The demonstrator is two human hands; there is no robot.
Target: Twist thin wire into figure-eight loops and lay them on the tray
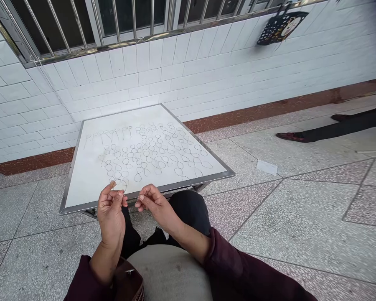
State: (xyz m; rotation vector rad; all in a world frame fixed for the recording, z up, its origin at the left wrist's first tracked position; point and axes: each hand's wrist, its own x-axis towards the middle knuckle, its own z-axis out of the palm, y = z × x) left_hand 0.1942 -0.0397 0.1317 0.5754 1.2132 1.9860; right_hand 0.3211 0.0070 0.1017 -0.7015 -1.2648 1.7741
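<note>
My left hand (110, 213) is raised over the near edge of the white board table (81, 186), its thumb and fingers pinched on a thin wire loop (126, 184). Just right of it, my right hand (153, 204) has thumb and forefinger pressed together; whatever sits between them is too small to make out. Many thin dark wires bent into figure-eight loops (156, 144) lie spread over the tabletop. A row of wires with a small loop and a straight tail (108, 136) lies toward the far left.
A grey metal rim (219, 174) edges the table, which stands by a white tiled wall (163, 79). My knee (191, 211) is under its near side. A polka-dot bag (280, 28) hangs from the window bars. Another person's leg (338, 127) and a white paper (267, 167) are at right.
</note>
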